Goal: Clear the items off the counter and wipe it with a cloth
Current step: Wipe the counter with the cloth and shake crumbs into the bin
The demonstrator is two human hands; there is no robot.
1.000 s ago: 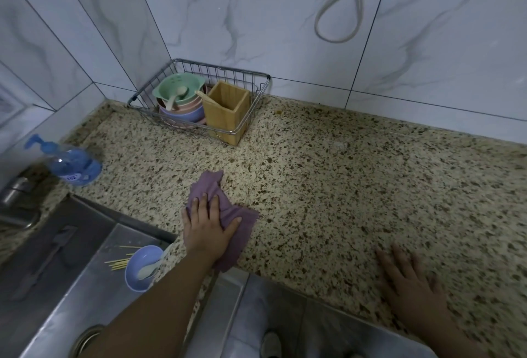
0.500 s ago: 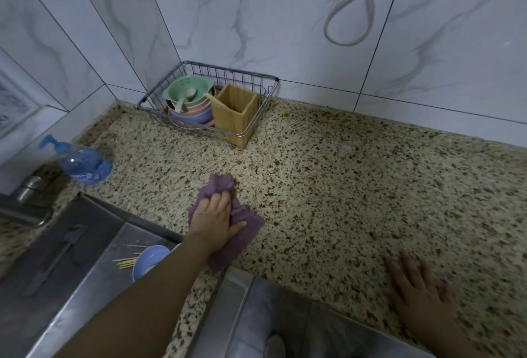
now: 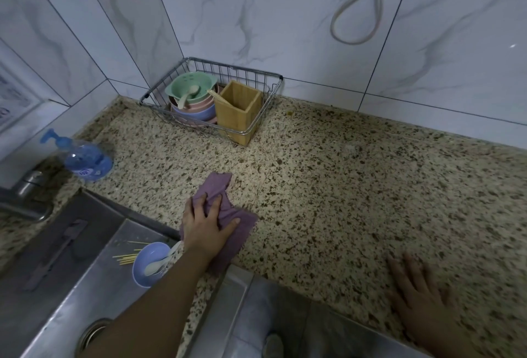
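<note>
My left hand (image 3: 206,225) grips the purple cloth (image 3: 228,215) bunched at the desk's (image 3: 356,201) six-o'clock edge; my right hand (image 3: 419,292) lies flat, fingers straight. Bunching could leave streaks, or crumbs falling into the sink (image 3: 57,286).

Crumpled purple cloth (image 3: 225,215) lies on speckled counter (image 3: 342,186).

The left hand (image 3: 206,226) has bunched the purple cloth (image 3: 225,212) tighter (fingers now curling into folds) near the sink edge.
</note>
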